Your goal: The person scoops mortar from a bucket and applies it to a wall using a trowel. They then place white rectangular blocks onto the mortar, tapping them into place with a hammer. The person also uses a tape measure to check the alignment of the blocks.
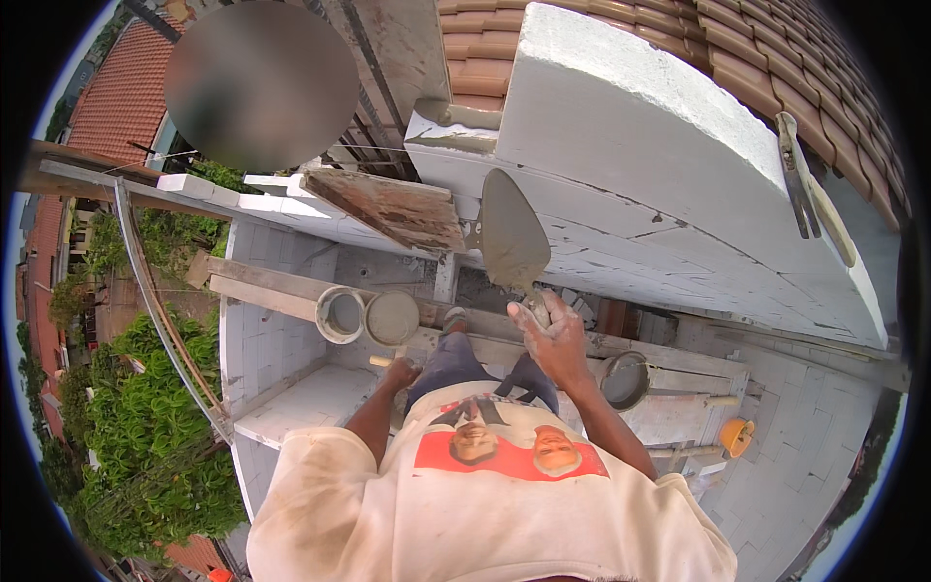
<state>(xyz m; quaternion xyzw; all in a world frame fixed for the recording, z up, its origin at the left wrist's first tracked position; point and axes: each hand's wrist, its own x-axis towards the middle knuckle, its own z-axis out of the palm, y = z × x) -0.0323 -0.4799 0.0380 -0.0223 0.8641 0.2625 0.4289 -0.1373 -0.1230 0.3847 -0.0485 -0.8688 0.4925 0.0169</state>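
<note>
My right hand (pixel 551 339), dusted with grey mortar, is closed around the handle of a pointing trowel (pixel 512 228). Its blade points away from me and stands out against the white block wall (pixel 621 145), though I cannot tell whether it touches. Wet-looking mortar coats the blade near the handle. My left hand (pixel 400 372) hangs low beside my left thigh with its fingers curled. A pale wooden rod end (pixel 381 361) sticks out beside that fist; whether I grip it is unclear. Grey mortar (pixel 456 136) lies on the lower block course, left of the tall block.
Two round buckets (pixel 341 315) of grey material stand on the planks (pixel 262 286) at left. Another bucket (pixel 624 380) is at right, near an orange container (pixel 737 436). A stained board (pixel 388 209) lies by the wall. A metal tool (pixel 797 184) hangs over the wall's top.
</note>
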